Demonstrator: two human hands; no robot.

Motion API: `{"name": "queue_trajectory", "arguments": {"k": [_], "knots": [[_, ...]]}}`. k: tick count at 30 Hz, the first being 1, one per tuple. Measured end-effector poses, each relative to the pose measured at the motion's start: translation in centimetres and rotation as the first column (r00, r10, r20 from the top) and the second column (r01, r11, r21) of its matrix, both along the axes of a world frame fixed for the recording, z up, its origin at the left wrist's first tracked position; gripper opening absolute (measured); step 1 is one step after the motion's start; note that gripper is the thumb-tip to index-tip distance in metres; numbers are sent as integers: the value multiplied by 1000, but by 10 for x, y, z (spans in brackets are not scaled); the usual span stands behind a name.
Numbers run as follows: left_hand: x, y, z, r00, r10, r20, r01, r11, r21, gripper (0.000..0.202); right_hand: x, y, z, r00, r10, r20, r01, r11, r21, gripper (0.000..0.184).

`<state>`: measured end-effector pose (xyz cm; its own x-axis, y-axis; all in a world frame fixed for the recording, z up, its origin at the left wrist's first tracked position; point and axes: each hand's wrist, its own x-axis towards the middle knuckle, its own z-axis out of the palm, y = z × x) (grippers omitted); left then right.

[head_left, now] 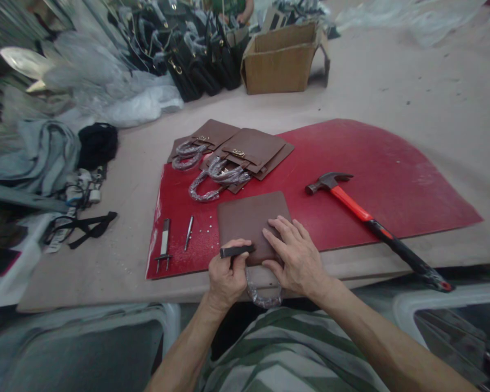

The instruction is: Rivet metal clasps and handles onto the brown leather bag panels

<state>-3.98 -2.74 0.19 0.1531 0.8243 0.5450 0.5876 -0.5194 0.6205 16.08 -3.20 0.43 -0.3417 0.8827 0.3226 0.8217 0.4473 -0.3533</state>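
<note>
A brown leather bag panel [251,212] lies near the front edge of a red mat [367,169]. My left hand [227,276] grips a short dark metal punch [236,251], which lies slanted over the panel's lower left part; its tip cannot be made out clearly. With fingers spread, my right hand [296,256] rests flat on the panel's right side. A plastic-wrapped handle [265,299] hangs from the panel over the table edge. Right of my hands lies a claw hammer [351,204] with a red and black handle.
Brown bag panels [249,147] with wrapped handles lie at the mat's back. A two-pronged tool [164,245] and a thin metal rod [189,233] lie left. Behind are a cardboard box [275,65], black bags [188,54] and another person's hand [243,18]. Plastic bins [171,326] stand below.
</note>
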Motion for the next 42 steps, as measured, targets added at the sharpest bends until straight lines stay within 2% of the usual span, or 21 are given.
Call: {"name": "queue_trajectory", "arguments": {"k": [9,16,19,21,24,27,29,31,33,34,36,38,40,41,42], "knots": [[4,7,3,998,-36,-56,36,999,6,16,0,1,0,1000,-3,8,3,1000,6,60],[8,10,7,992,-115,-44,114,993,-38,17,-1,-1,3,1000,-1,-25,0,1000,-7,58],[8,10,7,991,-130,-42,128,991,-37,17,4,1,3,996,39,-78,-39,999,-5,54],[9,10,6,990,-131,-46,129,991,-40,16,17,3,7,988,42,-147,-36,998,44,51],[10,9,4,992,-123,-36,122,992,-10,15,51,5,16,979,-102,-178,129,981,147,44],[12,9,2,993,-119,-29,119,992,29,15,96,6,26,937,-347,-45,349,917,194,42],[12,10,1,993,-115,-30,115,993,19,15,123,5,30,866,-479,144,466,877,115,43],[12,10,-1,993,-115,-27,115,993,1,15,140,6,33,810,-507,295,534,845,-13,33],[11,11,-2,992,-125,-18,125,992,-19,15,147,8,38,806,-510,300,574,797,-186,18],[11,11,-2,991,-132,-12,132,991,-26,15,146,10,41,816,-533,223,578,752,-317,12],[12,11,-2,990,-138,3,139,990,-34,16,140,12,50,802,-597,-7,472,641,-605,12],[13,12,-1,991,-134,18,135,990,-32,15,129,12,60,726,-654,-214,254,543,-800,13],[15,13,-1,991,-131,30,132,991,-27,15,116,7,70,622,-708,-335,67,474,-878,16],[15,13,-1,991,-132,36,133,991,-26,15,109,3,76,575,-730,-369,22,464,-885,19],[16,13,-1,990,-134,41,135,990,-27,15,102,-1,82,537,-741,-402,0,477,-879,23]]}}
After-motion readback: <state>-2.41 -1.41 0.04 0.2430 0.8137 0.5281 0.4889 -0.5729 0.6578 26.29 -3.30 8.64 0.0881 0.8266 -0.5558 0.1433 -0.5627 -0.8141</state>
